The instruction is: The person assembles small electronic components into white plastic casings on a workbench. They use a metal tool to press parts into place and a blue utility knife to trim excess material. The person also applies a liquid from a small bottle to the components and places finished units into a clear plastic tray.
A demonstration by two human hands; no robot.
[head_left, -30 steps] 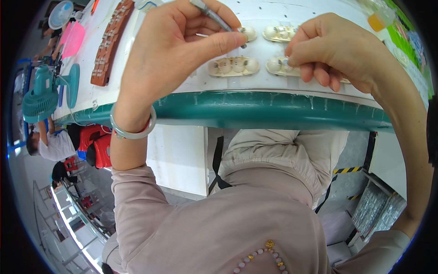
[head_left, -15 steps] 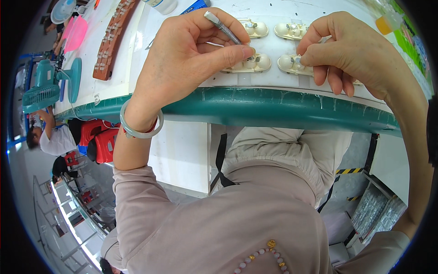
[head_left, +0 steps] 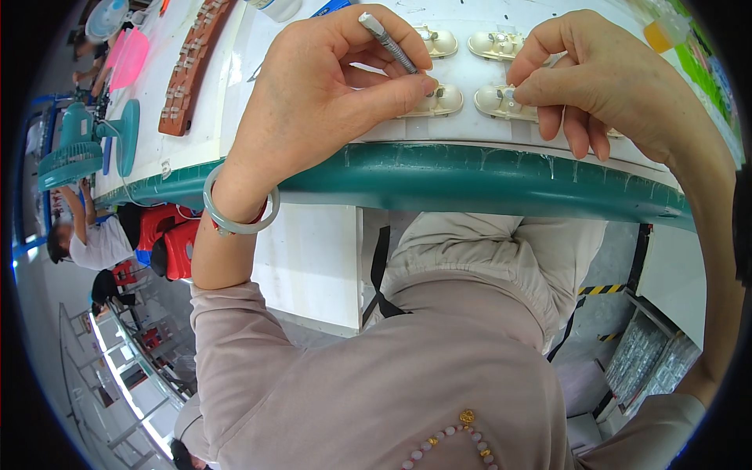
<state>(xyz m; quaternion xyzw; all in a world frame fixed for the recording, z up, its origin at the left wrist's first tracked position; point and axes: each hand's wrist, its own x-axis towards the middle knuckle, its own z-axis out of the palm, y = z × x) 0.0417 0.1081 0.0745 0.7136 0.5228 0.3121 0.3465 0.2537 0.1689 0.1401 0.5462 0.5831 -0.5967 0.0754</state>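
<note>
The left hand point(head_left: 329, 94) pinches a slim grey tool point(head_left: 389, 43), probably a small screwdriver, its tip down on a cream oval plastic part point(head_left: 439, 100) just under the thumb; the right hand point(head_left: 603, 78) presses fingertips closed on the neighbouring part point(head_left: 495, 100), steadying it; two more parts point(head_left: 493, 43) lie just beyond the fingers on the white bench point(head_left: 313, 258); this looks like the fastening step, calling for a steady, upright tool.
</note>
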